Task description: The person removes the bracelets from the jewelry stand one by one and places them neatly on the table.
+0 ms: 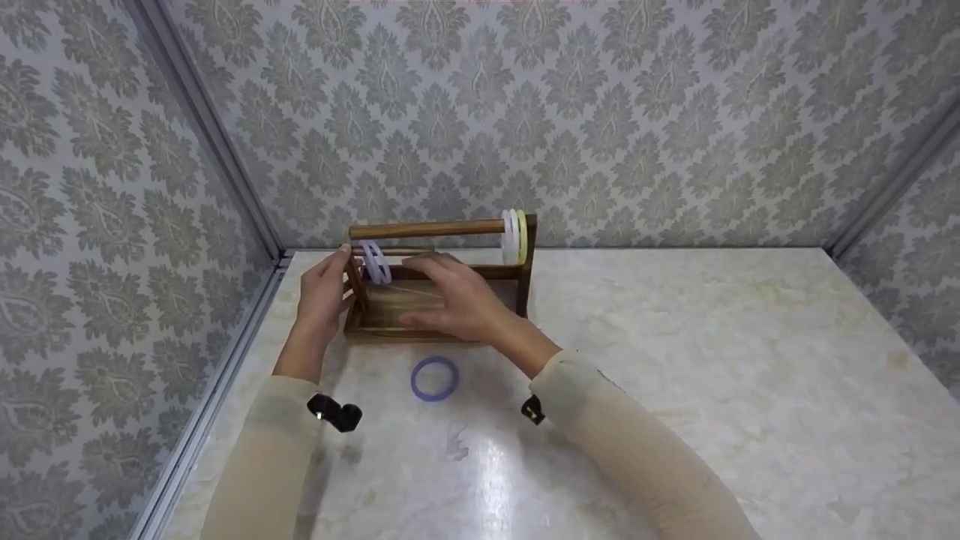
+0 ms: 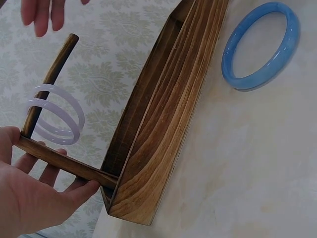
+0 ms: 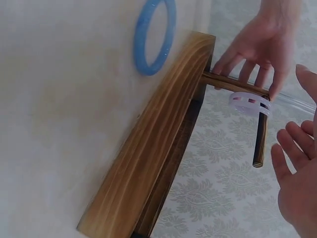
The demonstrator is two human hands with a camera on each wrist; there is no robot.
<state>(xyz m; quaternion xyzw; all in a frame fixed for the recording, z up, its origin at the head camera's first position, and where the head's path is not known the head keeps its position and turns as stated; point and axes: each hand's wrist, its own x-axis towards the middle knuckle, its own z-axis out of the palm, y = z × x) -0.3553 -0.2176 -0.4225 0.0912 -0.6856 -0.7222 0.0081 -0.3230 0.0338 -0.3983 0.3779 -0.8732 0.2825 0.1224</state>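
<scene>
A wooden bangle rack (image 1: 375, 334) stands near the back wall. My left hand (image 1: 322, 292) grips its left upright, with the thumb near the top and the fingers behind the post. Two pale lavender bangles (image 2: 76, 133) hang on the lower rod (image 3: 259, 144), close to that upright. In the head view my right hand (image 1: 465, 300) is over the rack's middle, its fingers apart and holding nothing. The right wrist view shows the rod's free end beside those fingers. White bangles (image 1: 509, 236) and a yellow one (image 1: 523, 236) hang at the upper bar's right end.
A blue bangle (image 2: 292, 37) lies flat on the marbled table (image 1: 712, 375), in front of the rack. Patterned walls (image 1: 480, 112) stand behind and at both sides. A metal frame rail (image 1: 225, 375) follows the table's left edge.
</scene>
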